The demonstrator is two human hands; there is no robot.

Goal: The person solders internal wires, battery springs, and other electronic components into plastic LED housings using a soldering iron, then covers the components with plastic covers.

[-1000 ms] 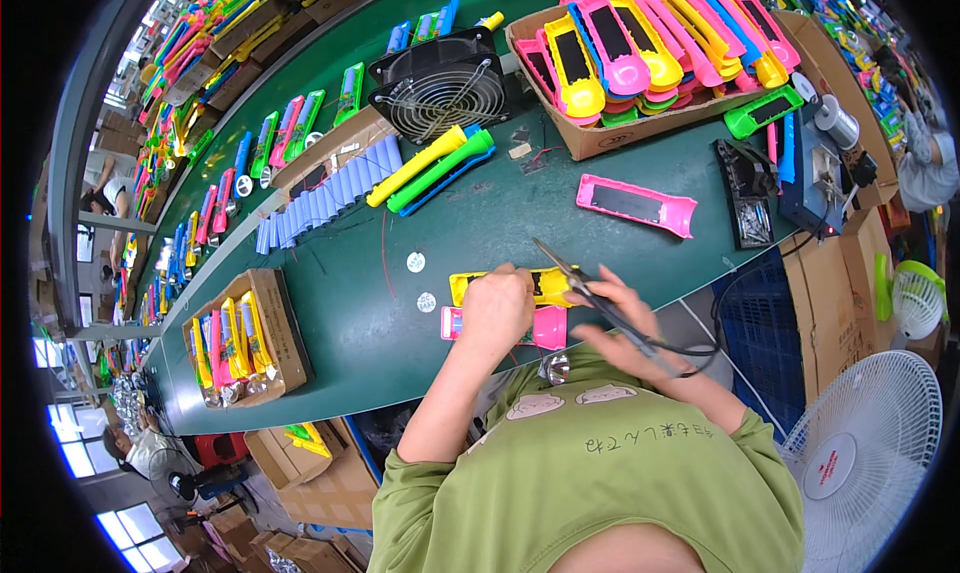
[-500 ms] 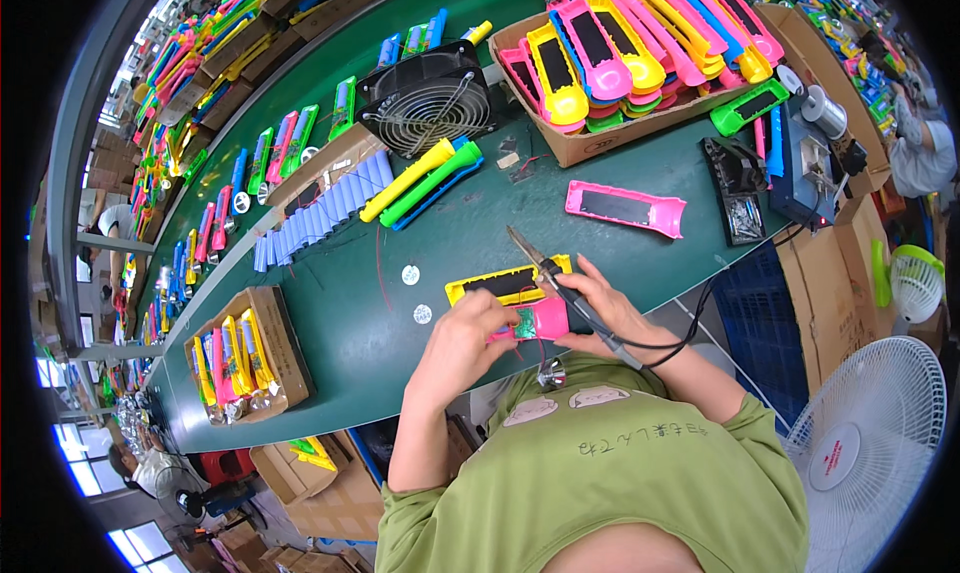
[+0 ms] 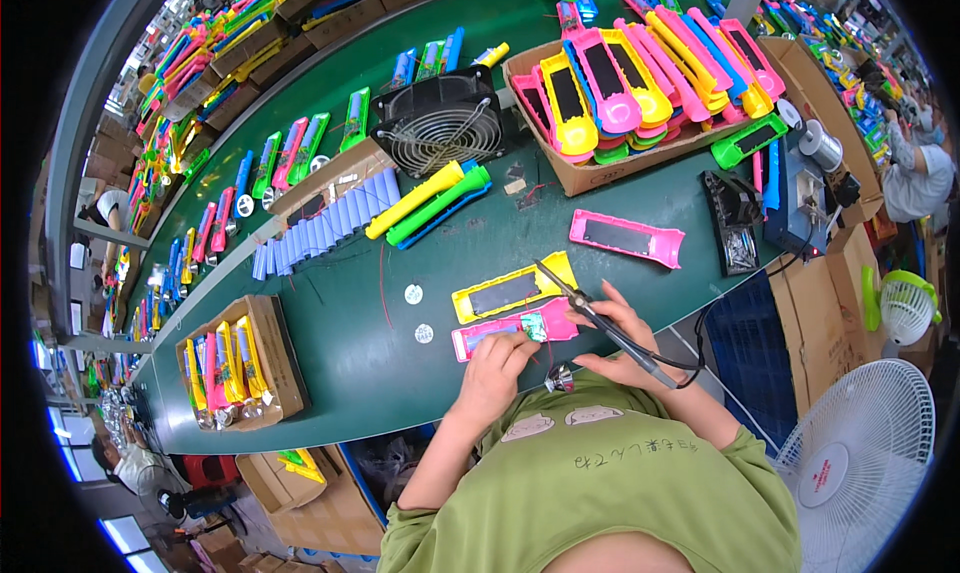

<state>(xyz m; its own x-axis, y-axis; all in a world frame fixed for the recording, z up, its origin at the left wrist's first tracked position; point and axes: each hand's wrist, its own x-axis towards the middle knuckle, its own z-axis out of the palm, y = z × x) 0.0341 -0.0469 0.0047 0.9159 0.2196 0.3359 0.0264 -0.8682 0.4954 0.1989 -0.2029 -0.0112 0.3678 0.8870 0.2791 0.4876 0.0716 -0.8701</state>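
In front of me on the green workbench lies a pink plastic casing (image 3: 468, 345), with a blue cylindrical cell (image 3: 500, 329) and a small green circuit board (image 3: 533, 326) inside. My left hand (image 3: 497, 371) has its fingers closed on the casing's near side beside the board; the exact fingertip contact is hidden. A soldering iron (image 3: 620, 339) is gripped in my right hand (image 3: 628, 343), its tip pointing up and left above a yellow casing (image 3: 515, 287). A shiny lamp reflector (image 3: 560, 378) hangs on wires by the near edge. Beyond lies an empty pink casing (image 3: 625, 238).
A cardboard box of coloured casings (image 3: 600, 178) stands at the back right, near a black fan (image 3: 440, 123). Blue cells (image 3: 335, 218) line up at left, near a box of filled casings (image 3: 285, 373). A soldering station (image 3: 800, 193) and screw tray (image 3: 738, 228) stand right.
My left hand has shifted right and down, exposing more of the pink casing and the blue cell. The iron's tip now sits further right, and the view has shifted slightly.
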